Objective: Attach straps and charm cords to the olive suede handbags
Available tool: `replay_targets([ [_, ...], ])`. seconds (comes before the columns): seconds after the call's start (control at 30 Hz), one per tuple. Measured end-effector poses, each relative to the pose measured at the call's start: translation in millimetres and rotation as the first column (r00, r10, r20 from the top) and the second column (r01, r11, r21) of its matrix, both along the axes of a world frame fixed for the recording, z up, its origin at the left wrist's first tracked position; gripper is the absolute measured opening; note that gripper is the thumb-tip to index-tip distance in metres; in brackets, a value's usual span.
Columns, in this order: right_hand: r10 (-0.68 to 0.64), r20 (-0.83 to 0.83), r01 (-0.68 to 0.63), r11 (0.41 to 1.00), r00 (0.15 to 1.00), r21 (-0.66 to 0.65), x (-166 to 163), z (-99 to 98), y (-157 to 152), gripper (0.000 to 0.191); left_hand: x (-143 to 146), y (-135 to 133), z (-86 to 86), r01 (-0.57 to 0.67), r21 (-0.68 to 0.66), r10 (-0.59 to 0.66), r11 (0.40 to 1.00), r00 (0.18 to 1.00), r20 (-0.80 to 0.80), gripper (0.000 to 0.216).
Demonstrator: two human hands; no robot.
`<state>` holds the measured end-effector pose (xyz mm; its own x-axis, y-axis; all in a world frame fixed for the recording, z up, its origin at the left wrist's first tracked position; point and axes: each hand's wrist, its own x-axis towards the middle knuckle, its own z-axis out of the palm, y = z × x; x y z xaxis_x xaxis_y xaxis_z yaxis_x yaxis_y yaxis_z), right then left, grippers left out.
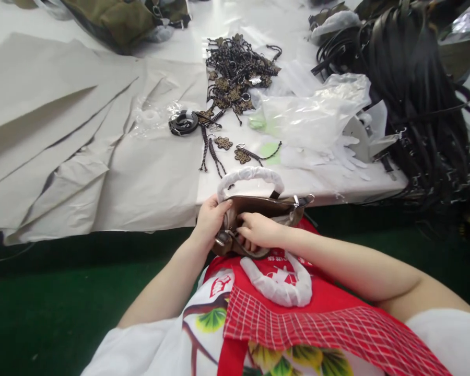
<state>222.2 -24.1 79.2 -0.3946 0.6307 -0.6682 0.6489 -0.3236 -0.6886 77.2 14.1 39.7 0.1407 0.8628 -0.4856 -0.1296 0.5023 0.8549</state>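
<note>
A brown handbag (258, 203) with a zip opening rests between my body and the table's front edge. Both of its handles are wrapped in white: one handle (254, 175) stands up on the far side, the other handle (297, 290) hangs over my red apron. My left hand (213, 216) grips the bag's left rim, thumb on top. Inside the open mouth, my right hand (256, 230) has its fingers bent against the lining; whether they pinch anything is hidden.
Several braided charms (235, 73) lie heaped on the table, with loose ones nearer me. A coiled black strap (184, 122) is left of them. Clear plastic bags (309, 115) and a pile of black straps (411, 78) lie right. Grey paper (152, 183) covers the left side.
</note>
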Motion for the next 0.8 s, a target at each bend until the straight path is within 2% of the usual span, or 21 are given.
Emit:
replay_targets([
  [0.07, -0.065, -0.059, 0.054, 0.984, 0.996, -0.172, -7, -11.3, 6, 0.016, 4, -4, 3.1, -0.002, 0.012, 0.002, 1.000, 1.000, 0.009, 0.039],
  [0.13, -0.073, -0.055, 0.064, 0.985, 0.996, -0.161, -14, -19.0, 5, 0.020, 5, -5, 5.9, 0.008, 0.020, -0.008, 1.000, 1.000, 0.003, 0.035],
  [0.23, -0.071, -0.026, 0.069, 0.996, 0.997, -0.054, -18, -20.2, -2, 0.025, 1, -3, 9.4, 0.045, 0.038, -0.045, 0.998, 0.999, -0.013, 0.031],
  [0.3, 0.006, 0.048, -0.011, 0.994, 0.999, 0.104, -17, -14.4, -4, 0.026, -2, 0, 11.8, 0.085, 0.064, -0.084, 0.994, 0.996, -0.031, 0.029],
  [0.33, 0.064, 0.124, -0.088, 0.975, 0.990, 0.204, -14, -10.5, -3, 0.025, -4, 2, 13.1, 0.110, 0.078, -0.107, 0.991, 0.993, -0.044, 0.029],
  [0.4, 0.147, 0.314, -0.260, 0.897, 0.938, 0.356, -8, -2.5, 1, 0.024, -7, 7, 15.6, 0.167, 0.098, -0.160, 0.981, 0.984, -0.075, 0.028],
  [0.47, 0.150, 0.467, -0.360, 0.843, 0.871, 0.401, 1, 3.8, 8, 0.026, -10, 11, 17.8, 0.224, 0.103, -0.213, 0.969, 0.971, -0.108, 0.028],
  [0.57, 0.084, 0.560, -0.359, 0.843, 0.824, 0.400, 16, 8.6, 18, 0.030, -14, 14, 20.2, 0.322, 0.115, -0.296, 0.940, 0.934, -0.201, 0.027],
  [0.63, 0.054, 0.590, -0.350, 0.847, 0.805, 0.400, 23, 9.3, 21, 0.031, -15, 16, 20.5, 0.357, 0.120, -0.318, 0.926, 0.913, -0.257, 0.027],
  [0.7, 0.029, 0.578, -0.348, 0.823, 0.816, 0.449, 27, 8.5, 20, 0.029, -14, 18, 19.4, 0.345, 0.112, -0.306, 0.932, 0.914, -0.268, 0.026],
  [0.8, 0.133, 0.436, -0.393, 0.707, 0.890, 0.588, 26, 4.4, 17, 0.023, -11, 20, 17.3, 0.312, 0.093, -0.281, 0.946, 0.927, -0.249, 0.026],
])
